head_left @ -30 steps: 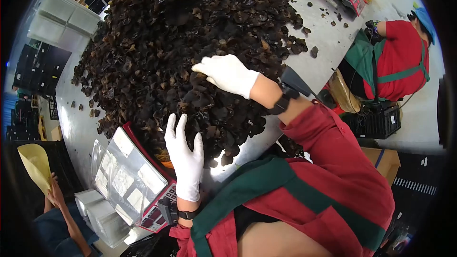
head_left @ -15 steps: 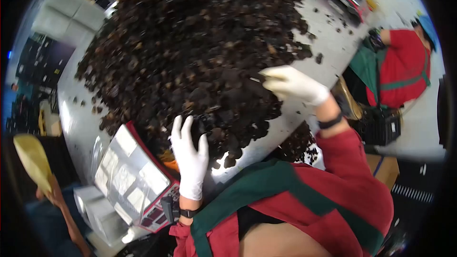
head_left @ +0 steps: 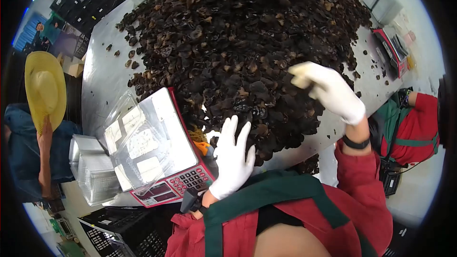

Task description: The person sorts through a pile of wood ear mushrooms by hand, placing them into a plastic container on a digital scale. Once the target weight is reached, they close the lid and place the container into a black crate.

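A big heap of dark, leathery wood ear mushrooms [head_left: 228, 62] covers the metal table. My left hand [head_left: 233, 159], in a white glove, is at the heap's near edge with its fingers spread and nothing held. Over the right part of the heap is my gloved right hand [head_left: 328, 88], fingers curled together and slightly blurred. Its fingertips look yellowish; whatever may be between them is too small to make out. Left of my left hand stands a red electronic scale [head_left: 190, 181] with a clear plastic container [head_left: 128, 135] on its plate. An orange item [head_left: 203, 148] lies between scale and hand.
Stacked clear containers [head_left: 97, 173] stand left of the scale. A person holding a yellow hat [head_left: 46, 88] is at the left. Another red scale [head_left: 392, 54] stands at the far right, near a co-worker in red [head_left: 419, 128]. A black crate [head_left: 128, 228] is below.
The view has swung, so the heap and scale sit further right. My right hand has risen slightly relative to my body; the thin pale sliver at its fingertips no longer shows. My left hand stays spread.
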Tool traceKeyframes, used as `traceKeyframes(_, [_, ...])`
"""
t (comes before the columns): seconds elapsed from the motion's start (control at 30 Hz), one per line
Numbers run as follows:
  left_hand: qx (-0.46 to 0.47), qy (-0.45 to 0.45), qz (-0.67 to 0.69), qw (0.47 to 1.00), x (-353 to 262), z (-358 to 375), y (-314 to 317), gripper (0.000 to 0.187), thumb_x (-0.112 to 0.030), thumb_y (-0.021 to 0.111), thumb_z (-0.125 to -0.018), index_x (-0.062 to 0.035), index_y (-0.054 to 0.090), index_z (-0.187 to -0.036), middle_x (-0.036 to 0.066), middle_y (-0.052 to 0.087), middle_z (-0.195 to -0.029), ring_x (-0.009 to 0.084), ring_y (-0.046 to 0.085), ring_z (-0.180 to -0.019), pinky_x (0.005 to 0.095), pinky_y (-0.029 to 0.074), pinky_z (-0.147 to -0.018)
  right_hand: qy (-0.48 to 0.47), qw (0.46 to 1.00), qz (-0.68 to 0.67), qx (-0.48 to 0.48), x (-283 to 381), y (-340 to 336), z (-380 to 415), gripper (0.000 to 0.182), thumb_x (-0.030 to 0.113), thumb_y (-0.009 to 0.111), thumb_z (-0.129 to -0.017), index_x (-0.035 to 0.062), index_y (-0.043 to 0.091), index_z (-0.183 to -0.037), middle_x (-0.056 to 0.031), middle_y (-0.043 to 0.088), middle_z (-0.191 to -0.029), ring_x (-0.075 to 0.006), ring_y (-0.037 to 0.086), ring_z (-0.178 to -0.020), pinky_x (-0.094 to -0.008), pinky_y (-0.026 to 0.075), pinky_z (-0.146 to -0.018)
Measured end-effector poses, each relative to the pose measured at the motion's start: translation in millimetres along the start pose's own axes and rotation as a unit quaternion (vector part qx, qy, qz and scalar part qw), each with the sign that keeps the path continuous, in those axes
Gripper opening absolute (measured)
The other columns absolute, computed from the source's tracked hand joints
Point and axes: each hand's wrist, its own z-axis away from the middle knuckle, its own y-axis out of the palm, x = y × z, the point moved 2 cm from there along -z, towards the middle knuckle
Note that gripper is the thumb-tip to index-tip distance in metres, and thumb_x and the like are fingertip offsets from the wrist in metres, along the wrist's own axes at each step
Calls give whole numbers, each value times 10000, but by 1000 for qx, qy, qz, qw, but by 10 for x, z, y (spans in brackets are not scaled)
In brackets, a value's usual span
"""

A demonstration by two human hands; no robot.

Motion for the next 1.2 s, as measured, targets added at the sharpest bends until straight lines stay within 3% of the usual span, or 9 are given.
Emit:
traceKeyframes(0.13, [3, -6, 14, 1000, 77, 115, -67, 653, -13, 715, -771, -65, 521, -1392, 248, 382, -1509, 428, 357, -1414, 494, 291, -1163, -221, 965, -10, 138, 43, 727, -1314, 501, -209, 472, -695, -9, 623, -1128, -143, 673, -1079, -298, 661, -941, -378, 544, -849])
traceKeyframes(0.27, [3, -22, 42, 999, 203, 147, -83, 656, -15, 722, -763, -68, 524, -1386, 238, 392, -1501, 429, 369, -1403, 498, 308, -1155, -198, 961, 44, 190, 65, 1553, -2223, 452, -162, 486, -783, 33, 644, -1159, -152, 680, -1168, -311, 652, -1137, -377, 537, -911])
traceKeyframes(0.5, [14, 10, 61, 998, 312, 118, -131, 649, -35, 708, -770, -57, 514, -1389, 243, 415, -1478, 448, 413, -1358, 507, 376, -1092, -50, 823, -420, 379, 483, 1631, -2072, 812, -206, 434, -721, 63, 398, -1486, -105, 348, -1570, -264, 409, -1426, -409, 533, -988])
traceKeyframes(0.57, [-32, -23, 167, 985, 296, 104, -155, 682, 9, 700, -760, -21, 482, -1406, 249, 409, -1479, 437, 418, -1358, 490, 378, -1094, -47, 786, -482, 385, 542, 1500, -1925, 850, -179, 402, -697, 34, 344, -1517, -116, 204, -1642, -269, 402, -1436, -410, 545, -990])
traceKeyframes(0.67, [-118, -140, 444, 877, 243, 53, -149, 772, 82, 599, -830, -14, 275, -1525, 187, 377, -1515, 317, 427, -1377, 413, 370, -1115, -34, 765, -500, 403, 688, 1336, -1653, 864, -183, 443, -705, 24, 322, -1535, -119, 318, -1587, -278, 467, -1384, -346, 580, -912])
traceKeyframes(0.8, [-213, -142, 638, 726, 219, -101, -271, 683, -41, 638, -930, -10, 290, -1516, 133, 461, -1412, 223, 519, -1214, 313, 454, -944, -139, 774, -386, 481, 822, 1434, -1241, 725, -192, 433, -756, 32, 441, -1445, -158, 294, -1605, -271, 573, -1280, -334, 611, -859])
traceKeyframes(0.87, [-144, -201, 632, 735, 190, -33, -293, 507, -66, 666, -936, 9, 477, -1400, 78, 618, -1153, 143, 591, -929, 257, 450, -822, -118, 818, -320, 464, 824, 1407, -1143, 587, -155, 499, -803, 36, 528, -1358, -194, 302, -1593, -243, 664, -1135, -298, 622, -782])
traceKeyframes(1.07, [-130, -233, 639, 721, 342, 43, -214, 180, -90, 609, -978, -5, 623, -1137, 59, 644, -971, 104, 542, -800, 241, 425, -728, -151, 857, -247, 427, 859, 1435, -1197, 495, -81, 565, -826, 42, 585, -1305, -209, 457, -1486, -234, 701, -1008, -345, 603, -770])
traceKeyframes(1.2, [-50, -265, 582, 767, 336, 32, -222, 95, -59, 569, -994, -3, 641, -970, 26, 635, -897, 77, 549, -743, 223, 425, -679, -199, 933, 71, 291, 581, 1746, -1868, 395, 115, 652, -827, 74, 655, -1221, -95, 635, -1269, -270, 667, -1052, -394, 532, -912])
